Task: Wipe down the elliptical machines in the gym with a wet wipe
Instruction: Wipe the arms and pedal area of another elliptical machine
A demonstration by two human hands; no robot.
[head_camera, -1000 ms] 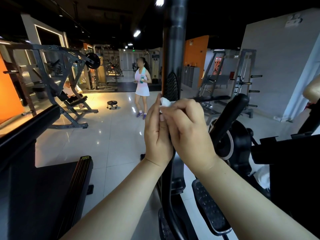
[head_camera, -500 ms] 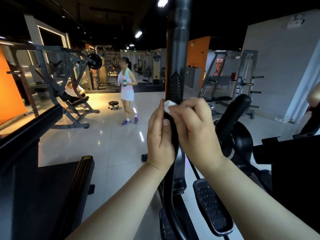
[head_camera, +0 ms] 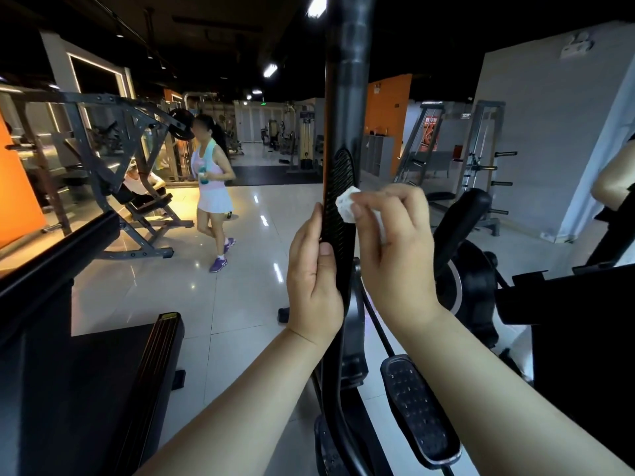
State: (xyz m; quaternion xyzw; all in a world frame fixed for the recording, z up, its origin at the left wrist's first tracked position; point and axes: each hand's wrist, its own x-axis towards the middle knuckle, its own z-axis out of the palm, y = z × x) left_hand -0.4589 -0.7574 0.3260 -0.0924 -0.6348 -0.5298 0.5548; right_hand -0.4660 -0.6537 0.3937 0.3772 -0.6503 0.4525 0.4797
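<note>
Closest, two bare forearms rise from the bottom edge and meet at the handle bar (head_camera: 343, 97), the black upright post of the elliptical that runs through the middle of the view. The left hand (head_camera: 314, 280) grips it from the left, wrist bent back, its thumb laid up the front of the ribbed grip (head_camera: 338, 180) and its fingers passing round the far side. The right hand (head_camera: 395, 249) sits a little higher on the other side, knuckles toward the camera, fingers curled and pinching a small folded wet wipe (head_camera: 347, 204) against the right edge of the ribbed grip, just above the left thumb. Below the hands a black studded pedal (head_camera: 417, 410) slants beside the post, and the round flywheel housing (head_camera: 470, 280) stands behind the right wrist. A dark padded bench (head_camera: 86, 389) fills the lower left corner. Farther off, on the glossy tiled floor (head_camera: 154, 286), a person in white (head_camera: 213, 187) walks with a bottle, next to a grey weight rack (head_camera: 113, 139). At the back stand a cable machine (head_camera: 481, 159) and an orange wall (head_camera: 388, 108).
</note>
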